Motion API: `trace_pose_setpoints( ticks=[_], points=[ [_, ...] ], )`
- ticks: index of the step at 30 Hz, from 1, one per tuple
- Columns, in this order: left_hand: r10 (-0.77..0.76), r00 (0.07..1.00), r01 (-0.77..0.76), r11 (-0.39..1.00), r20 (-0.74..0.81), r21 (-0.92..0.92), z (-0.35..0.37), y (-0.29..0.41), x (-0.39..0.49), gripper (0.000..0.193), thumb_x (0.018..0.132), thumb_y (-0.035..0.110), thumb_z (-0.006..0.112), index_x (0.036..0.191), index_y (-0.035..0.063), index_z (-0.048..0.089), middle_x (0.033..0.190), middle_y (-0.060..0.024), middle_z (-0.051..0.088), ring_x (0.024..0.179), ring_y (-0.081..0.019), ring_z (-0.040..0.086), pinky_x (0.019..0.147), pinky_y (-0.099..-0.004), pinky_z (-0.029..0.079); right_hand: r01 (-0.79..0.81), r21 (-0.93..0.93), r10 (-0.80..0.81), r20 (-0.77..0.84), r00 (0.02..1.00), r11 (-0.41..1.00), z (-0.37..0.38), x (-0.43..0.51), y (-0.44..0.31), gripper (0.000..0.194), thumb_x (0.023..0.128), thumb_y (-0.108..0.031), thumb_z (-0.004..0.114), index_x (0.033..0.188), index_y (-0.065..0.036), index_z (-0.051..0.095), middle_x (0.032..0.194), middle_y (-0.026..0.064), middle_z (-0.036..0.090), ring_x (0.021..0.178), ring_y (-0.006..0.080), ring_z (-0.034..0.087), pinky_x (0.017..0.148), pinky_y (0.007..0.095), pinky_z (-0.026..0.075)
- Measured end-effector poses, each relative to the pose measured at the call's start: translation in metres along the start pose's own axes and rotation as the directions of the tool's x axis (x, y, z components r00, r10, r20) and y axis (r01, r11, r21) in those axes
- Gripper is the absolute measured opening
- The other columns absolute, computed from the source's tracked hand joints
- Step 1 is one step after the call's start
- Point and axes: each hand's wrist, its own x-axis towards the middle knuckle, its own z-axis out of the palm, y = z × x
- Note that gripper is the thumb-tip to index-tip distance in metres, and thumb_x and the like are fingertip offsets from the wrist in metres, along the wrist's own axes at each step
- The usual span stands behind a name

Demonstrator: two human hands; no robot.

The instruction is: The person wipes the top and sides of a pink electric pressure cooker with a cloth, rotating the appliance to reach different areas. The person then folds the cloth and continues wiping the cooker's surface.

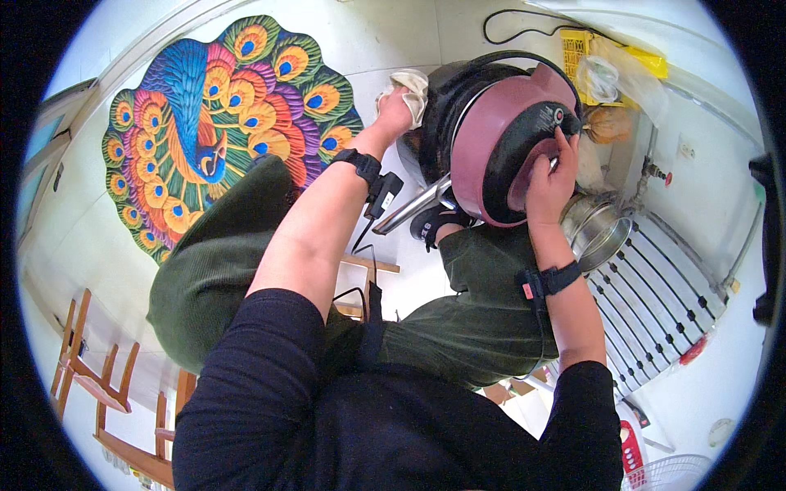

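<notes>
My left hand (398,110) is closed around a crumpled beige cloth (412,81), at the left edge of a large dark round vessel (428,144). A tilted round piece of pink-and-black cookware (482,144) covers much of that vessel. Its upper edge has a lip like a spout, and its black face bears a small logo. My right hand (551,184) grips its raised pink middle part. Whether this is a lid or a pan's underside, I cannot tell. A long shiny metal handle (411,205) sticks out to the lower left.
A steel pot or sieve (595,230) stands on a slatted rack (651,307) at the right. Behind are a yellow plastic crate (574,52), a pumpkin-like gourd (608,124) and a red-handled valve (660,176). A peacock-shaped mat (245,110) covers floor at left, with wooden chairs (104,374) below.
</notes>
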Motion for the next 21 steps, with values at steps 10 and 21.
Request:
trace_pose_setpoints(
  ticks=[10,21],
  points=[
    [0.107,0.994,-0.110,0.987,-0.038,-0.120,-0.019,0.051,-0.056,0.040,0.094,0.033,0.041,0.114,0.0043,0.060,0.117,-0.0196,0.060,0.115,-0.0379,0.052,0.097,-0.0470,0.038,0.044,-0.128,-0.054,-0.071,0.996,0.991,0.003,0.002,-0.003,0.044,0.080,-0.017,0.053,0.123,-0.008,0.061,0.132,0.0276,0.051,0.125,0.0396,0.047,0.105,0.0444,0.037],
    [0.172,0.981,-0.173,0.985,-0.084,0.001,0.005,0.017,-0.022,0.031,0.092,0.025,0.044,0.114,0.0108,0.062,0.120,-0.0142,0.061,0.111,-0.0319,0.057,0.092,-0.0442,0.043,0.000,-0.081,-0.003,-0.043,0.999,0.997,0.003,0.002,0.000,0.045,0.080,-0.015,0.054,0.124,-0.008,0.059,0.135,0.0272,0.048,0.127,0.0398,0.044,0.106,0.0440,0.035]
  ],
)
